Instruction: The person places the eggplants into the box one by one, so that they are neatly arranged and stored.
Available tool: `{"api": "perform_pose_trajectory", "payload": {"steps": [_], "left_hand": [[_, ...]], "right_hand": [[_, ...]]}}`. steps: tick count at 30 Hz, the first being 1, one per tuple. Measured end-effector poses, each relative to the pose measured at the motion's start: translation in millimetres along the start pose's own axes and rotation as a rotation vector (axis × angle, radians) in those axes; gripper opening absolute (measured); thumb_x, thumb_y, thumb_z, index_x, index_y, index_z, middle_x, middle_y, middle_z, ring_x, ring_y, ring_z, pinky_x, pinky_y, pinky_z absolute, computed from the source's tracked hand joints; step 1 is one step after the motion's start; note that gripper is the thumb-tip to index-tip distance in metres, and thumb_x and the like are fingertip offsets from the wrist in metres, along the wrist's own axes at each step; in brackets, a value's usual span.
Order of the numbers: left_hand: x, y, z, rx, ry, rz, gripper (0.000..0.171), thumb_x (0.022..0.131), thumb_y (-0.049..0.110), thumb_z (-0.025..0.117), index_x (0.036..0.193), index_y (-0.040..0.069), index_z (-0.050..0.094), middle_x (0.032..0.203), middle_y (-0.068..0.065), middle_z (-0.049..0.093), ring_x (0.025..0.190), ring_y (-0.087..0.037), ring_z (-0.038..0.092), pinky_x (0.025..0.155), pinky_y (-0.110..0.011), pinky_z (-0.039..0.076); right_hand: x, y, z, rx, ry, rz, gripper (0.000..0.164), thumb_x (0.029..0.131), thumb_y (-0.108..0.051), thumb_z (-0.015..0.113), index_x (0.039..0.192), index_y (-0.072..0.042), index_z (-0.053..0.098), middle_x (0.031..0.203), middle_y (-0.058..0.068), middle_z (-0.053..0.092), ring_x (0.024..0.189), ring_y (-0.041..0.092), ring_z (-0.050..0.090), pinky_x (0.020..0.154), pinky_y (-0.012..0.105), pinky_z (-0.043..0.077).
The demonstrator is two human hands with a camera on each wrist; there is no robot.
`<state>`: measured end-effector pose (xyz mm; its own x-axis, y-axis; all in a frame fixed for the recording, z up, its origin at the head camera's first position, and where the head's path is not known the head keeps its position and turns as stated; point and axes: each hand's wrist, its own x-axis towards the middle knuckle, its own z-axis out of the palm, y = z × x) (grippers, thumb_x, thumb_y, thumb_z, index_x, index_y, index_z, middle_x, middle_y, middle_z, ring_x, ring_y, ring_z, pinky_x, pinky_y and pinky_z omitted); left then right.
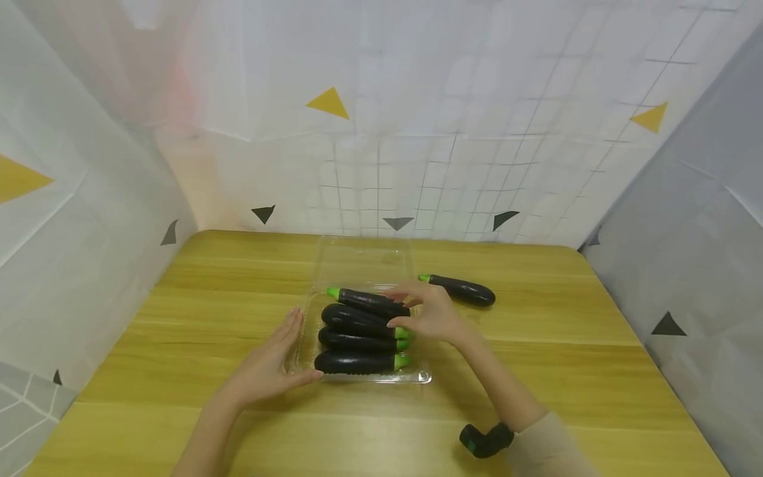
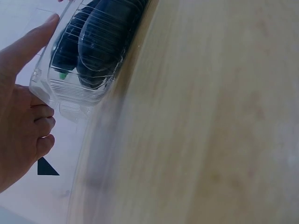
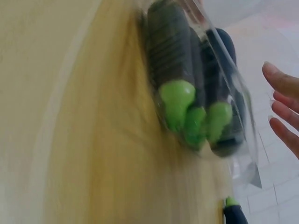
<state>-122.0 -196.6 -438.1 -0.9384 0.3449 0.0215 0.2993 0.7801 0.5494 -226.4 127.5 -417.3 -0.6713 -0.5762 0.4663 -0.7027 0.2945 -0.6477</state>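
A clear plastic clamshell container [image 1: 381, 379] lies on the table with several dark eggplants [image 1: 354, 362] side by side in it. Most have their green caps to the right; the farthest eggplant [image 1: 366, 301] has its cap to the left. My left hand [image 1: 271, 361] rests along the container's left side, thumb by the front left corner. In the left wrist view, the thumb touches the clear wall. Over the container's right part is my right hand [image 1: 432, 315], its fingers spread near the farthest eggplant. In the right wrist view those fingers [image 3: 282, 88] hold nothing.
Another eggplant [image 1: 471, 291] lies on the wooden table [image 1: 536, 371], behind and right of the container. The clear lid [image 1: 363, 258] is folded back toward the rear. White sheets with yellow and dark triangles surround the table. A black device [image 1: 485, 440] is at the right wrist.
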Motion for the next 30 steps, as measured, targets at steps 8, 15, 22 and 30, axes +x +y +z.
{"api": "perform_pose_trajectory", "payload": {"steps": [8, 15, 22, 30], "left_hand": [[-0.2, -0.5, 0.3, 0.005, 0.002, 0.002, 0.112, 0.078, 0.062, 0.068, 0.155, 0.006, 0.008, 0.16, -0.013, 0.004, 0.145, -0.032, 0.011, 0.109, -0.057, 0.025], [0.3, -1.7, 1.3, 0.012, 0.002, 0.005, 0.113, 0.078, 0.063, 0.068, 0.155, 0.006, 0.008, 0.16, -0.014, 0.004, 0.145, -0.033, 0.011, 0.109, -0.057, 0.026], [-0.6, -2.2, 2.0, 0.011, -0.001, 0.004, 0.113, 0.078, 0.066, 0.066, 0.155, 0.007, 0.007, 0.16, -0.013, 0.004, 0.145, -0.033, 0.012, 0.107, -0.058, 0.027], [0.3, -1.7, 0.8, 0.011, 0.005, 0.012, 0.112, 0.078, 0.067, 0.065, 0.155, 0.007, 0.009, 0.16, -0.014, 0.005, 0.143, -0.035, 0.014, 0.106, -0.06, 0.029]], "right_hand": [[-8, 7, -24, 0.043, 0.012, 0.026, 0.049, 0.071, -0.015, 0.086, 0.116, -0.009, 0.069, 0.104, 0.014, 0.069, 0.091, 0.03, 0.066, 0.075, 0.043, 0.057], [-15, 8, -42, 0.017, 0.017, 0.076, 0.049, 0.07, -0.01, 0.086, 0.116, -0.007, 0.069, 0.106, 0.015, 0.069, 0.091, 0.032, 0.065, 0.076, 0.043, 0.057], [-23, 12, -59, -0.045, 0.021, 0.121, 0.049, 0.069, -0.013, 0.087, 0.115, -0.011, 0.07, 0.107, 0.003, 0.069, 0.09, 0.018, 0.064, 0.076, 0.04, 0.057], [-33, 20, -75, -0.078, 0.027, 0.134, 0.048, 0.069, -0.008, 0.087, 0.114, -0.007, 0.069, 0.113, 0.011, 0.068, 0.098, 0.031, 0.064, 0.081, 0.041, 0.055]]}}
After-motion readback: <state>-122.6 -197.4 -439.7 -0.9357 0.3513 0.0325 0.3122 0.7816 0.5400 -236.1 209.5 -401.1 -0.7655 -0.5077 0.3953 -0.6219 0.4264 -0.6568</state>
